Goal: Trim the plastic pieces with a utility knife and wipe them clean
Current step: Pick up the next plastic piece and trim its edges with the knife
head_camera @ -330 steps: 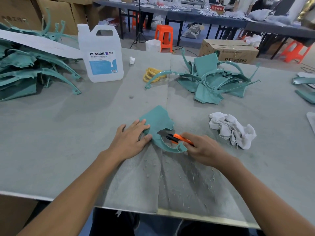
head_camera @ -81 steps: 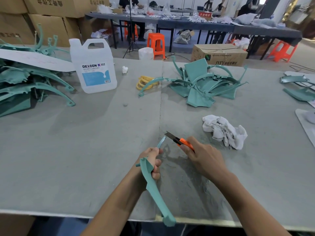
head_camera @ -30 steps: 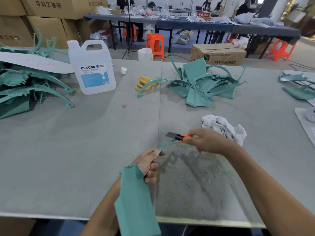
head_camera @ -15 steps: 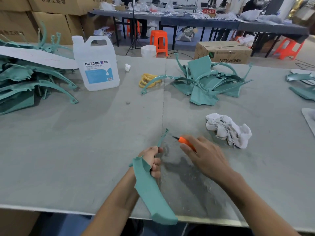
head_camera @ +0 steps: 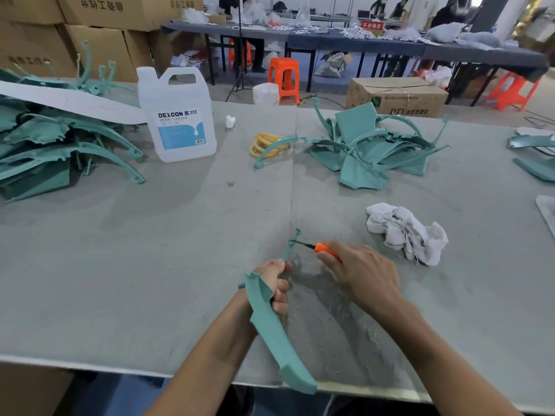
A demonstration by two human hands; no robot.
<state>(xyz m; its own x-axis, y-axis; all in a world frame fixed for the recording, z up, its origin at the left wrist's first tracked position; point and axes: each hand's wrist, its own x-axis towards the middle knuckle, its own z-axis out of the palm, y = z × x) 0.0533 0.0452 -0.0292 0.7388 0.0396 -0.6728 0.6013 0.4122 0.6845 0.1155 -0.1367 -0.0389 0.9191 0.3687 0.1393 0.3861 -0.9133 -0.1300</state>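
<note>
My left hand [head_camera: 276, 283] grips a teal plastic piece [head_camera: 270, 328] upright over the grey table [head_camera: 150, 250]. Its broad end hangs toward me past the table edge and its thin tip rises beyond my fist. My right hand [head_camera: 363, 274] holds an orange utility knife [head_camera: 322, 249], and the blade touches the thin tip. A crumpled white rag [head_camera: 405, 232] lies to the right of my hands.
A heap of teal pieces [head_camera: 369, 151] lies at the centre back, a larger heap [head_camera: 54, 145] at the far left. A white DEXCON jug [head_camera: 177, 115] and yellow rings [head_camera: 264, 144] stand between them. More teal parts [head_camera: 534, 157] sit at the right edge. Shavings litter the felt near me.
The teal piece has turned in my left hand from broad face to narrow edge. My right hand brought the knife down and left until the blade met the thin tip.
</note>
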